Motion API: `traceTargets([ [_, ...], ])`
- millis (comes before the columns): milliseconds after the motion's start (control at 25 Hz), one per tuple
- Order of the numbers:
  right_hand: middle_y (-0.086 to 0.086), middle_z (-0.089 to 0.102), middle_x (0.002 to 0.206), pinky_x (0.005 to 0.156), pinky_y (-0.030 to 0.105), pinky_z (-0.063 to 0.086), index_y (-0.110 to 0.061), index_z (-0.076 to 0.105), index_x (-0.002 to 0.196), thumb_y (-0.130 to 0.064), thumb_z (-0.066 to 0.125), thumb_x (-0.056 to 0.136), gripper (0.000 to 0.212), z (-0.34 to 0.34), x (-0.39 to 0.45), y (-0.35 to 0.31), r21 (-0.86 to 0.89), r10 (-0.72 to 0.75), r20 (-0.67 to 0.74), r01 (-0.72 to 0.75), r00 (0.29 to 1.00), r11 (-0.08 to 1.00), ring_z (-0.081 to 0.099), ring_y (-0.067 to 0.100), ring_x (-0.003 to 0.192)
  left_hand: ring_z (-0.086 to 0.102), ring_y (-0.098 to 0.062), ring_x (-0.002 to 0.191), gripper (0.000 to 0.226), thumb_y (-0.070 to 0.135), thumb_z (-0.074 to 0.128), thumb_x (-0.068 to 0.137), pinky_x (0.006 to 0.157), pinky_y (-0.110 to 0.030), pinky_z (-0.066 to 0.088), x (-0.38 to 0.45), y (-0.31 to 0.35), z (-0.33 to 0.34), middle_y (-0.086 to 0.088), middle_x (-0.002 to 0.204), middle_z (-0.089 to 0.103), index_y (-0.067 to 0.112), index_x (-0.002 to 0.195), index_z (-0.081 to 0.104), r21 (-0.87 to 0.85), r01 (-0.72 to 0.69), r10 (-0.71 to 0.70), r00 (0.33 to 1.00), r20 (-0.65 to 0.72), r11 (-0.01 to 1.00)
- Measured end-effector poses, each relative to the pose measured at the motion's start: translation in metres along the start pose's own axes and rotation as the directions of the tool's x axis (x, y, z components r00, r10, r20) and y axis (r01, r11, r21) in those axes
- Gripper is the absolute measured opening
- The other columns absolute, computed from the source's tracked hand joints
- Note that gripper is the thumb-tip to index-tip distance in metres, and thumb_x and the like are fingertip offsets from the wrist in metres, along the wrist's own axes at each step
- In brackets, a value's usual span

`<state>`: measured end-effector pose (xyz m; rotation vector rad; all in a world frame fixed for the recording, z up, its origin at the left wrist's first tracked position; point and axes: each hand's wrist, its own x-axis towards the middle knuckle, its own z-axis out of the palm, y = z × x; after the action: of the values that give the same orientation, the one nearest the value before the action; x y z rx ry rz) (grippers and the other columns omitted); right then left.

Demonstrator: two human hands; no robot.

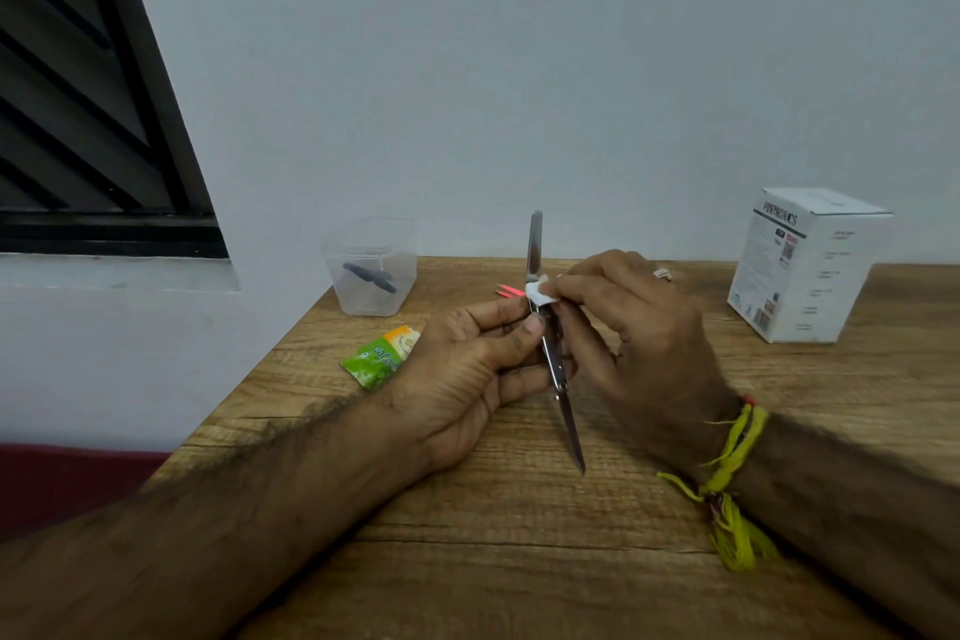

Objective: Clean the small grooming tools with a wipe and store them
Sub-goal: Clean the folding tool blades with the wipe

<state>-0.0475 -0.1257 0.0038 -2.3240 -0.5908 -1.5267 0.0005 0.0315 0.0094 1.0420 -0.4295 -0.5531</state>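
My left hand (467, 369) pinches the middle of a long metal grooming tool (558, 374) that has folded-out blades, one pointing up (534, 244) and one pointing down toward me. My right hand (623, 322) pinches a small white wipe (540, 290) against the tool just above my left thumb. A clear plastic container (371, 270) stands at the table's back left with a dark tool (370, 277) inside. A pink tool (510, 290) lies on the table behind my hands, partly hidden.
A green and orange wipe sachet (382, 356) lies on the wooden table (519, 535) left of my left hand. A white cardboard box (805, 265) stands at the back right. The wall runs close behind the table; a dark louvred window (78, 94) is at the left.
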Motion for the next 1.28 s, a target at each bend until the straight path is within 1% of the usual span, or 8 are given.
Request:
traceTargets([
  [160,0.009,0.067,0.088,0.074,0.039,0.050,-0.003,0.073,0.100,-0.003,0.065,0.090,0.013,-0.001,-0.001,0.001,-0.016,0.008,0.010,-0.008,1.000,1.000,0.062,0.025,0.080,0.073,-0.021,0.084,0.028,-0.003,0.056,0.093,0.071,-0.033,0.062,0.001,-0.001,0.002,-0.018,0.099,0.071,-0.011,0.119,0.062,0.013,0.010,-0.010,1.000,-0.005,1.000],
  [400,0.008,0.065,0.086,0.072,0.036,0.049,-0.002,0.073,0.099,-0.004,0.065,0.089,0.014,-0.002,-0.003,-0.001,-0.005,0.004,0.023,-0.004,1.000,1.000,0.061,0.024,0.078,0.071,-0.024,0.092,0.030,-0.003,0.055,0.093,0.075,-0.034,0.062,-0.001,-0.001,0.002,-0.021,0.105,0.069,-0.011,0.121,0.061,0.030,0.017,-0.017,1.000,-0.014,0.999],
  [560,0.007,0.065,0.085,0.073,0.032,0.048,-0.003,0.073,0.100,-0.005,0.064,0.090,0.014,-0.006,-0.005,0.002,0.002,-0.011,0.034,0.011,0.999,1.000,0.061,0.023,0.077,0.072,-0.022,0.086,0.029,-0.003,0.056,0.092,0.071,-0.034,0.062,-0.003,0.000,0.006,-0.018,0.099,0.070,-0.011,0.119,0.061,0.041,0.018,-0.017,0.999,-0.031,0.999],
  [720,0.007,0.064,0.083,0.070,0.040,0.050,-0.003,0.073,0.098,-0.006,0.064,0.089,0.013,-0.005,-0.004,0.000,0.012,0.039,0.020,-0.039,0.999,0.999,0.061,0.025,0.076,0.073,-0.020,0.080,0.028,-0.002,0.056,0.094,0.072,-0.034,0.063,-0.005,0.002,0.005,-0.016,0.094,0.072,-0.011,0.120,0.061,0.061,0.009,-0.007,0.999,-0.035,0.998],
  [840,0.006,0.064,0.083,0.069,0.036,0.049,-0.003,0.074,0.099,-0.004,0.066,0.088,0.013,-0.007,-0.006,0.000,0.046,0.005,0.051,-0.008,0.999,0.999,0.061,0.023,0.077,0.073,-0.019,0.079,0.026,-0.003,0.056,0.093,0.070,-0.033,0.063,-0.006,0.001,0.006,-0.015,0.091,0.073,-0.009,0.117,0.063,0.090,0.006,-0.003,0.999,-0.032,0.996],
  [960,0.005,0.063,0.082,0.070,0.040,0.049,-0.004,0.074,0.097,-0.004,0.067,0.087,0.012,-0.010,-0.005,0.002,0.038,0.059,0.024,-0.060,0.998,0.997,0.060,0.021,0.076,0.074,-0.019,0.080,0.027,-0.002,0.057,0.093,0.073,-0.034,0.063,-0.007,0.002,0.007,-0.014,0.091,0.074,-0.008,0.119,0.064,0.079,0.002,0.001,1.000,-0.030,0.997],
  [1120,0.005,0.064,0.083,0.070,0.038,0.049,-0.003,0.073,0.098,-0.006,0.066,0.088,0.013,-0.008,-0.005,-0.001,0.070,0.042,0.064,-0.046,0.997,0.996,0.060,0.020,0.078,0.074,-0.018,0.082,0.030,0.001,0.058,0.091,0.068,-0.031,0.063,-0.006,0.005,0.005,-0.013,0.094,0.074,-0.005,0.120,0.064,0.043,-0.011,0.013,0.999,-0.050,0.999],
  [1280,0.005,0.063,0.083,0.071,0.037,0.048,-0.003,0.073,0.098,-0.007,0.066,0.088,0.013,-0.009,-0.005,0.000,0.033,0.034,0.054,-0.036,0.998,0.999,0.058,0.021,0.077,0.074,-0.019,0.082,0.033,0.008,0.060,0.087,0.071,-0.032,0.063,-0.006,0.006,0.004,-0.014,0.094,0.074,-0.005,0.117,0.065,0.006,-0.003,0.003,0.999,-0.046,1.000],
])
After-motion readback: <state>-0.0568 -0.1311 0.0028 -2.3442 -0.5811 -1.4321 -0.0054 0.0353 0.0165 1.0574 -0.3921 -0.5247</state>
